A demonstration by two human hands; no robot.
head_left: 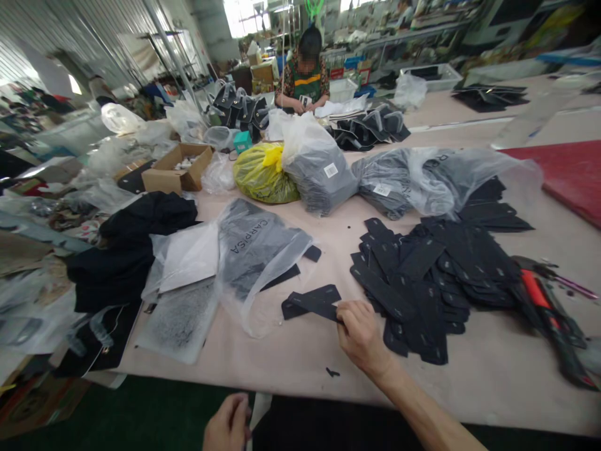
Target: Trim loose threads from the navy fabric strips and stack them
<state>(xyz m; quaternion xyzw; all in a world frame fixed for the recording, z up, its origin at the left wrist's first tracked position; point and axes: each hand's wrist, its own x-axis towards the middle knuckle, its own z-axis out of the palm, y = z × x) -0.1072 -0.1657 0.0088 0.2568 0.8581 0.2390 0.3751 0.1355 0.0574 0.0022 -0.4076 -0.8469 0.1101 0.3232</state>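
Note:
My right hand (360, 335) pinches the end of a black fabric strip (315, 306) just above the table. Its other end crosses a second black strip (328, 292) lying there. To the right of this hand spreads a large heap of black strips (422, 275), rounded at the ends, with small slots. My left hand (228, 423) is low, in front of the table's near edge, with its fingers curled; what they may hold is hidden. Left of the strips lies a clear plastic bag (256, 250) printed CARPISA, with black pieces inside and some poking out.
Pliers with red and black handles (547, 313) lie at the right. Stuffed bags, one of them yellow (263, 172), line the back, beside a cardboard box (176, 169). Black cloth (126, 250) sits at the left. A person (305, 75) works across the table.

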